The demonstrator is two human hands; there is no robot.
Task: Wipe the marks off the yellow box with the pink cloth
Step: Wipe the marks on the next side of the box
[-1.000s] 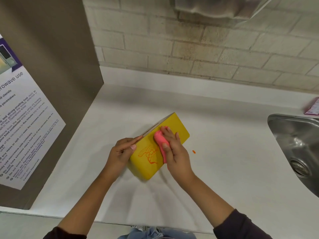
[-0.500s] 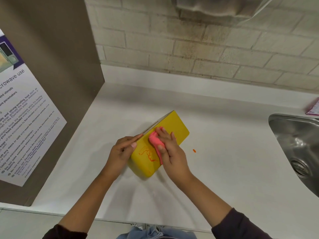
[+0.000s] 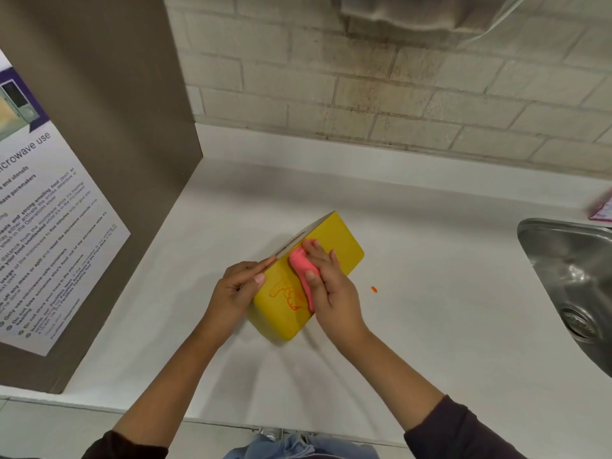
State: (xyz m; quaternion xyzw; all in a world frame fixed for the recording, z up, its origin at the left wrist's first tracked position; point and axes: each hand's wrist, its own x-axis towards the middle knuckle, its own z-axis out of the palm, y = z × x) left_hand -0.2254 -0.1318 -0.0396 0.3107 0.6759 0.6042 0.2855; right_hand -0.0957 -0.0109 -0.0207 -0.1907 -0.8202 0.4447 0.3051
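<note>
A yellow box lies at an angle on the white counter. Orange scribbled marks show on its near half. My left hand grips the box's left edge, thumb on its top face. My right hand presses a bunched pink cloth onto the box top, just right of the marks. The cloth's far side is hidden under my fingers.
A steel sink is set into the counter at the right. A brown panel with a microwave notice walls off the left. A small orange speck lies right of the box. A pink packet sits behind the sink.
My right hand slid the pink cloth left over the marks, then back right, uncovering more of the orange scribble again. My left hand and the box stayed put.
</note>
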